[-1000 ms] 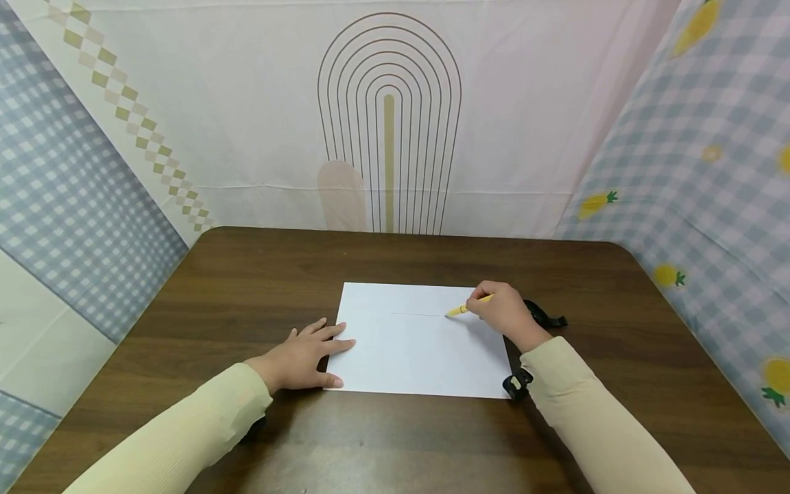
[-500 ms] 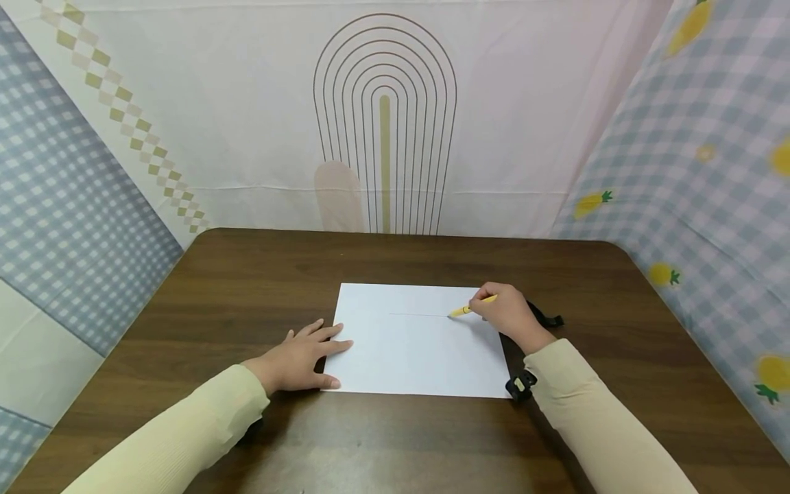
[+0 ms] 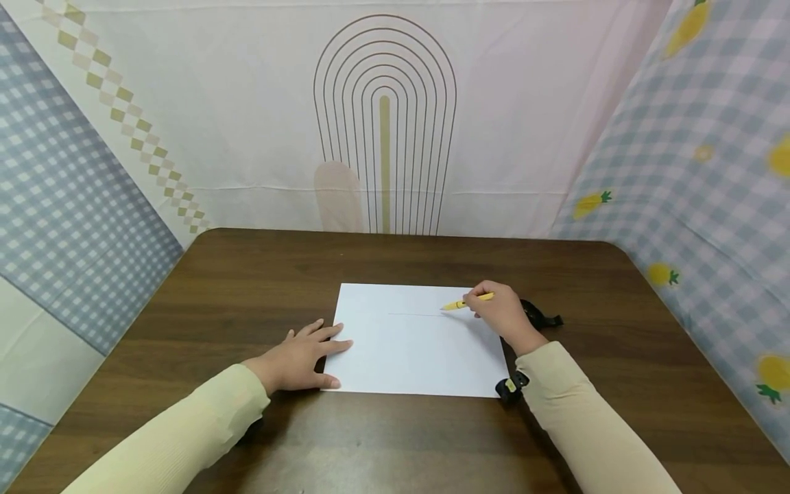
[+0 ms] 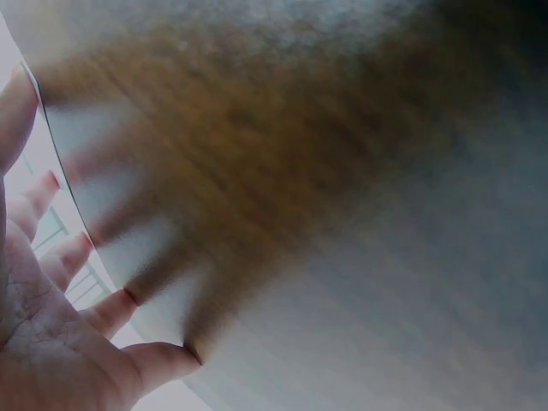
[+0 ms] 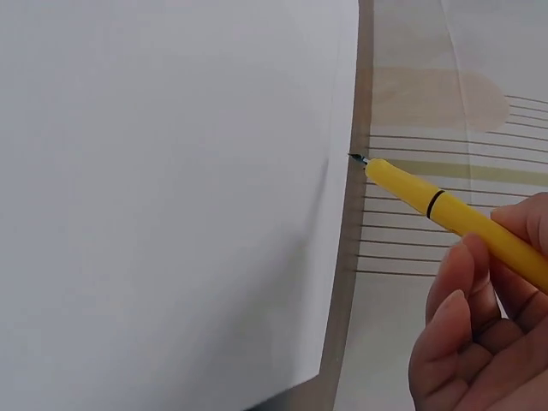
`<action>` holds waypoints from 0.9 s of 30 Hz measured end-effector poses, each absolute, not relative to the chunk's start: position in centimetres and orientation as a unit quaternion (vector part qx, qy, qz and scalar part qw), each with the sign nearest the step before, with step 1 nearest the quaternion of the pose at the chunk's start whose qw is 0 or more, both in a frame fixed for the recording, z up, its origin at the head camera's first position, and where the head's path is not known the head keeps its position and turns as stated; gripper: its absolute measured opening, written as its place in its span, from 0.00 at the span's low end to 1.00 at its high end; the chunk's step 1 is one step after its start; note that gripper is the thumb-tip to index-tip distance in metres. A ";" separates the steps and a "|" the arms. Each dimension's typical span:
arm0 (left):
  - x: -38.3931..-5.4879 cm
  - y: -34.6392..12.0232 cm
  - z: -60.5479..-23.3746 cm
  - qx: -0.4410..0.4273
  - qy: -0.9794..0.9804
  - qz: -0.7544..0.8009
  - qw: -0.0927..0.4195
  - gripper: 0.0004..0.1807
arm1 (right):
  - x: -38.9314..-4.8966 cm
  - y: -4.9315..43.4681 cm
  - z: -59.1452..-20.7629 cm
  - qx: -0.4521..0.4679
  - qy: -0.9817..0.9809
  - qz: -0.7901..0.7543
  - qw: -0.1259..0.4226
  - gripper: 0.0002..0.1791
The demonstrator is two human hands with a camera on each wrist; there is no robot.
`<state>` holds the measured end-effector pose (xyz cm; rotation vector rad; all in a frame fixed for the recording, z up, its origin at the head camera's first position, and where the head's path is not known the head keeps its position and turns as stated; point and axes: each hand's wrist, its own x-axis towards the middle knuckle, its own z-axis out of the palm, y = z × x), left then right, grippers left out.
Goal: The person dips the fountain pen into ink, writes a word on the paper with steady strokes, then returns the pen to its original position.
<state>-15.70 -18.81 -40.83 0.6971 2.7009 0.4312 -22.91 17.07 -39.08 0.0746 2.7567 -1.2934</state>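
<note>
A sheet of white paper [image 3: 407,357] lies flat on the brown table, with one thin straight line [image 3: 413,315] across its upper part. My left hand [image 3: 300,358] rests with spread fingers over the paper's left edge; in the left wrist view its fingertips [image 4: 163,360] touch down along that edge. My right hand [image 3: 501,312] pinches a yellow fountain pen [image 3: 469,301] above the paper's upper right. The pen slants left, its nib [image 5: 358,159] bare and just beyond the line in the head view. A black ring circles the barrel in the right wrist view.
The wooden table [image 3: 382,439] has rounded far corners. Behind it hangs a pale cloth [image 3: 247,123] with an arch print, and checked cloth [image 3: 697,206] drapes at the right. A black strap [image 3: 542,317] shows by the right wrist.
My right hand has shifted slightly left and away from me, lifting the pen's nib off the line's right end. The left hand stays in place on the paper.
</note>
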 end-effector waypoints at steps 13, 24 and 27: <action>-15.7 -18.9 -40.8 0.245 0.944 0.154 0.158 0.39 | -23.6 15.4 -39.1 0.047 0.893 -0.446 0.047 0.11; -15.7 -19.0 -40.8 0.246 0.944 0.152 0.156 0.38 | -24.2 14.6 -39.1 0.065 0.880 -0.466 0.058 0.12; -15.7 -18.9 -40.7 0.249 0.944 0.152 0.154 0.38 | -24.3 14.4 -39.1 0.065 0.877 -0.472 0.060 0.12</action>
